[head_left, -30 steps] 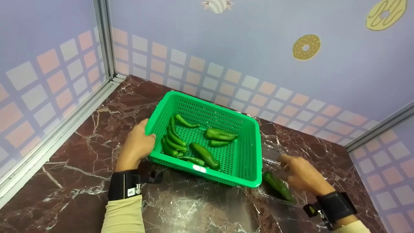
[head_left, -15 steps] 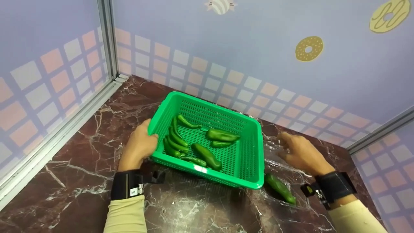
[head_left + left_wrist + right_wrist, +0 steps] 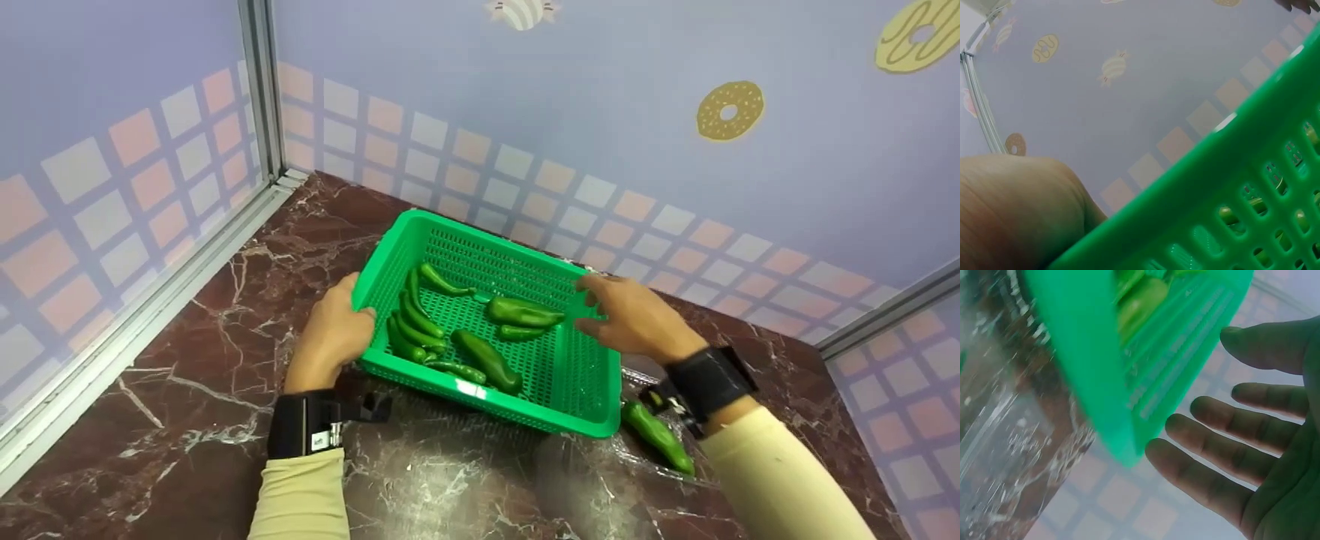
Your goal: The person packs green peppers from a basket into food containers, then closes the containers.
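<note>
now that the right hand (image 3: 630,322) has swung, fingers spread, from the stray pepper (image 3: 658,437) to the basket (image 3: 480,225) rim, the left hand (image 3: 334,337) grips the opposite edge, so a two-handed hold looks close.

Bright, even light; head view sharp, both wrist views blurred.

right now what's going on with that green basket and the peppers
A person's left hand grips the left rim of a green basket holding several green peppers. The right hand, fingers spread, reaches toward the basket's right rim without gripping it. One more pepper lies on clear plastic on the marble counter, right of the basket.
</note>
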The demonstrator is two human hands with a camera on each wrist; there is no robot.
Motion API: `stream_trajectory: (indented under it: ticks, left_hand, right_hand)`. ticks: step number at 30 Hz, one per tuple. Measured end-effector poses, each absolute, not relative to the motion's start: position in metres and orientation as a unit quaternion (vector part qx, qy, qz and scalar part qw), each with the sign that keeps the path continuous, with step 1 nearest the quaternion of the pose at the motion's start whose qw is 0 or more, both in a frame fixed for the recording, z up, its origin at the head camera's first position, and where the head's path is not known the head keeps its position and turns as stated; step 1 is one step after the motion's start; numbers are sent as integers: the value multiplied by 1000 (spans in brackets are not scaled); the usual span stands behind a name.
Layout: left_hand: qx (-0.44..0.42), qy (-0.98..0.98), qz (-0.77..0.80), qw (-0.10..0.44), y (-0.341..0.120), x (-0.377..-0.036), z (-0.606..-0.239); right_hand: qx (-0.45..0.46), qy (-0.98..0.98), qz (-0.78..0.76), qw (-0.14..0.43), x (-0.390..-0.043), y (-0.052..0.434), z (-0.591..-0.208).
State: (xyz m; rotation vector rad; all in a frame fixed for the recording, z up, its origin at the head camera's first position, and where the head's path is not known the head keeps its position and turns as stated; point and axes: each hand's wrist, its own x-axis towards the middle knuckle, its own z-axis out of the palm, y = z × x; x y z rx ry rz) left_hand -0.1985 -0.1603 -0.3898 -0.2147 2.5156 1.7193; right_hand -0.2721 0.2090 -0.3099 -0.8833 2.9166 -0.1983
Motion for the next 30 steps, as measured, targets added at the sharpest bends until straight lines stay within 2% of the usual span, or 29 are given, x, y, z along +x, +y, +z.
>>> stream_trajectory:
  ticks: [6,14,22,30]
  left_hand:
    - [-76,829,554,30,-162,-199,-389]
    - [-85,819,566,40,-159,-198,-390]
    - [-88,822,560,42,-158,-200,-390]
    - [-87,827,555,39,-160,-199,-392]
  right_hand:
    - [-320,943,-27,93,-277,169,-315]
    - [-359,920,-14,158,-276,138,-336]
    - [-370,908,-4,197,-279,119,-345]
    - [-401,891,32,212,-285,101,-364]
